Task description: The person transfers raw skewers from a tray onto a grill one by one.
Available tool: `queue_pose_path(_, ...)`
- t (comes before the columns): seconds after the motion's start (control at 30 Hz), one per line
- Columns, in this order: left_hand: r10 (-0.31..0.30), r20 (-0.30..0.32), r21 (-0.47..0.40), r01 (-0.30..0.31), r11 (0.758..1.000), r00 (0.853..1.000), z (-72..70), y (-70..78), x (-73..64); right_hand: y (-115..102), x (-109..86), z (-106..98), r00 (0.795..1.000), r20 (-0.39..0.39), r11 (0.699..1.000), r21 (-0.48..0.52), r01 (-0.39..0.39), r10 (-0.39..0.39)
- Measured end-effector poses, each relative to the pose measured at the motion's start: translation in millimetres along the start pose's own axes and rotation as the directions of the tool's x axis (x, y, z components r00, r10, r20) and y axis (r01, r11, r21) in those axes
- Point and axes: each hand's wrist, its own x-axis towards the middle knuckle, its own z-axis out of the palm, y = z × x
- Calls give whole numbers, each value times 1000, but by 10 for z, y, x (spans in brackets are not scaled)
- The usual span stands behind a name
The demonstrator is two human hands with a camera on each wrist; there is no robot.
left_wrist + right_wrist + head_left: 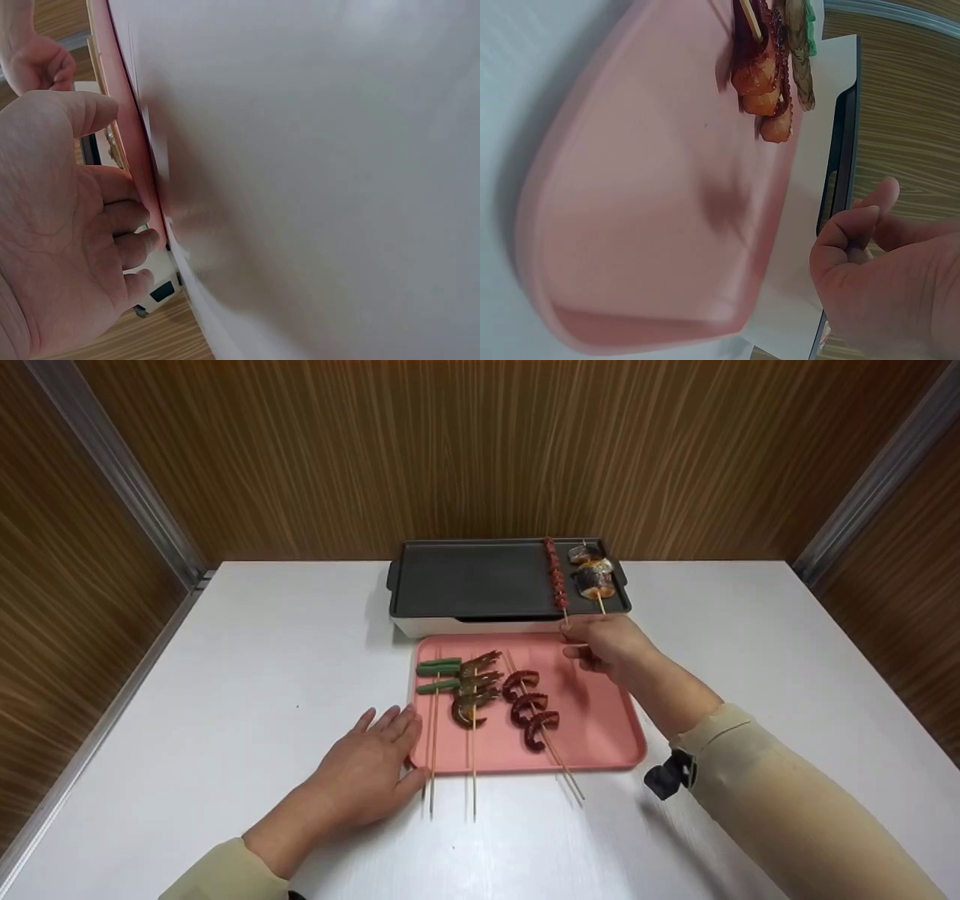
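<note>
My right hand (611, 641) pinches the stick end of a skewer of small red pieces (556, 574) at the front edge of the dark grill plate (472, 577). On that plate, to its right, lies a skewer of fish chunks (595, 577). My left hand (371, 769) rests with fingers extended against the left edge of the pink tray (600, 735). The tray bears a skewer of green vegetable pieces (439, 667), a shrimp skewer (474, 690) and an octopus tentacle skewer (532, 709). In the right wrist view my fingers (847, 232) hide the pinched stick.
The grill's pale base (427, 626) stands right behind the tray on a white table (225, 697). Stick ends of the tray's skewers stick out over its front rim. Wood-grain panels (480, 450) close off the back and both sides.
</note>
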Motion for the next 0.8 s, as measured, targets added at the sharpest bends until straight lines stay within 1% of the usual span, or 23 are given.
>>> queue_pose_path(0.2, -1, -3, 2, 1, 1000, 1000, 4, 5, -4, 30, -42, 0, 1000, 12, 1000, 13, 3, -3)
queue_pose_path(0.47, 6, -7, 5, -6, 1000, 1000, 2, 8, -3, 79, -107, 20, 999, 27, 1000, 17, -21, 20)
queue_pose_path(0.63, 12, -9, -6, -12, 1000, 1000, -10, 10, -13, 127, -207, 4, 998, 57, 999, 14, -30, 30)
queue_pose_path(0.8, 11, -1, -4, -11, 1000, 1000, -21, 12, -15, 188, -361, -33, 996, 89, 1000, -8, -20, 21)
